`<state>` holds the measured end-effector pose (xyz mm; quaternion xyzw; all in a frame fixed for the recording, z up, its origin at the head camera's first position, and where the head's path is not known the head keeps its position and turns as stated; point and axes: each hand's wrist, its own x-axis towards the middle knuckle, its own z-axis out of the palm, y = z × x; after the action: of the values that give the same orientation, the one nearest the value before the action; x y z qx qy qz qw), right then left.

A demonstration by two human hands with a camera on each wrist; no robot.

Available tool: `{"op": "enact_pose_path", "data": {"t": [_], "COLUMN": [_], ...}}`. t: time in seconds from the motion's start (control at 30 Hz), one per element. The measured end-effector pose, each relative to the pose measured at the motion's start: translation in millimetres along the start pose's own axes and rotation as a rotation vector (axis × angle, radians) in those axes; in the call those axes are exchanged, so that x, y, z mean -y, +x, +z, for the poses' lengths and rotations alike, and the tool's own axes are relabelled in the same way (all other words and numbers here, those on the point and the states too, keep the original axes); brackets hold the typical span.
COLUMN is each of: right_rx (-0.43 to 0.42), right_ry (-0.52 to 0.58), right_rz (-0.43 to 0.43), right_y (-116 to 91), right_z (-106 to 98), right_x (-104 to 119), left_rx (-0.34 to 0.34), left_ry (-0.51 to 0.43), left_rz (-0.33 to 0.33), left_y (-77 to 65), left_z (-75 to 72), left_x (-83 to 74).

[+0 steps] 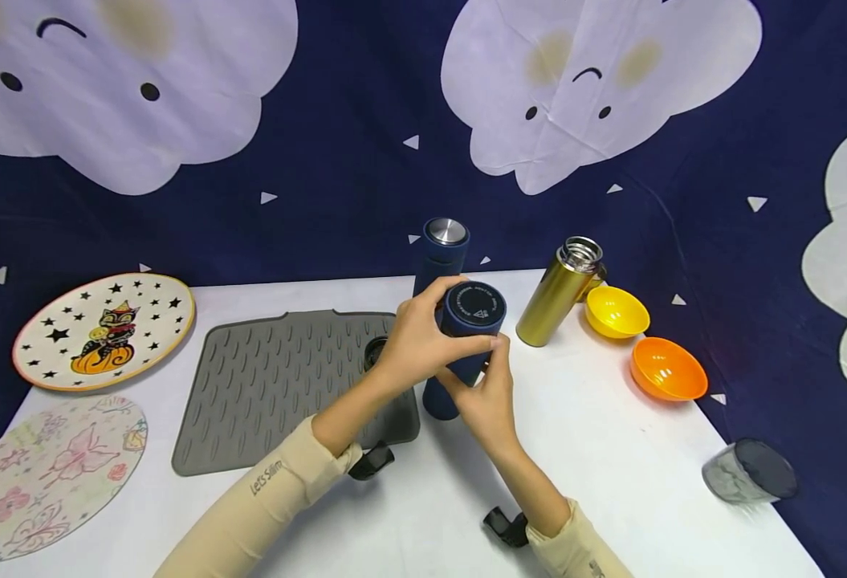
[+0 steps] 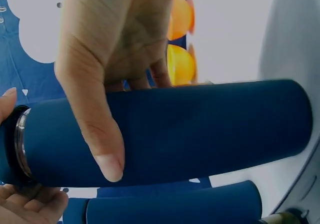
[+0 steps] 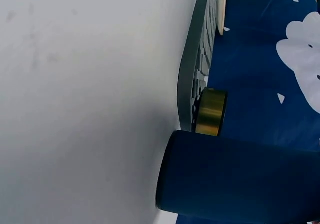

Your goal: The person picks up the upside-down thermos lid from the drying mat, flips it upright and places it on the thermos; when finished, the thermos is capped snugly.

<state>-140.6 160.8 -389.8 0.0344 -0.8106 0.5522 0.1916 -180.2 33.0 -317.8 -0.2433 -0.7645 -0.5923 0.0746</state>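
A dark blue thermos bottle stands upright between both hands, its base right at the white tabletop. My left hand grips round its top end, whose black disc carries small white print. Lower down, my right hand holds the body, thumb across the near side in the left wrist view. That view also shows a silver ring between the dark cap and the body. In the right wrist view only the bottle's lower part appears; the hand itself is out of sight.
Behind stands a second blue bottle; right of it, an open gold bottle. Yellow and orange bowls and a grey cup lie right. Left: grey mat with a gold cap, cat plate, butterfly placemat.
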Motion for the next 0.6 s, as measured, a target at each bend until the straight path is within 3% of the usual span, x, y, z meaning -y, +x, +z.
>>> {"op": "enact_pose_path", "data": {"t": [0.17,0.3,0.6], "right_rx": [-0.018,-0.010,-0.004], "right_ry": [-0.017,-0.017,-0.012], "right_rz": [0.006,0.008,-0.006], "right_y": [0,0,-1], "right_z": [1,1,0], "right_x": [1,1,0], "left_rx": [-0.026,-0.016,0.152], "left_ry": [0.058,0.036,-0.126], "left_rz": [-0.003,0.013,0.025], "left_y": [-2.4,-4.4,0.4], "left_z": [3.2,5.0,-2.4], "left_x": [4.0,10.0,20.1]}}
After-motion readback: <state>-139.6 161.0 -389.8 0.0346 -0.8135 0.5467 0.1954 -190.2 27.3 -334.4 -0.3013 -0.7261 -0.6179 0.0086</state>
